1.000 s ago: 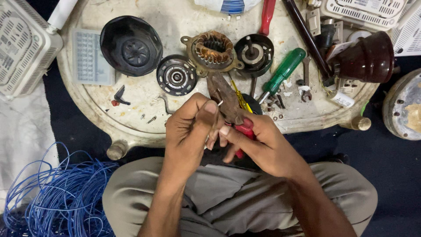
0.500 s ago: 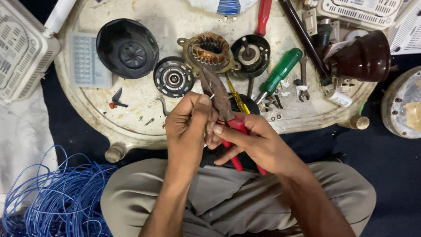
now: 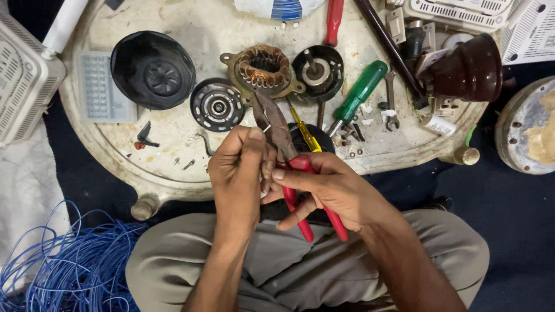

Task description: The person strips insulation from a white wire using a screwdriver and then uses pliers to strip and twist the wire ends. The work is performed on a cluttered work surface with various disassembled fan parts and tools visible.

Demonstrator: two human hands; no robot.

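Centrally, red-handled pliers [image 3: 289, 167] were gripped by R hand [image 3: 329, 188]; a small part, unidentifiable, was pinched by L hand [image 3: 240, 170] at frame ctr.

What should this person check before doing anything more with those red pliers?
1. Right hand grips the pliers by the red handles: ok.
2. Left hand pinches something small beside the pliers' nose: ok, but the piece itself cannot be made out.
3. Jaws closed on that piece: cannot tell.
4. Green screwdriver lying within reach: ok.
5. Copper coil clear of the hands: ok.
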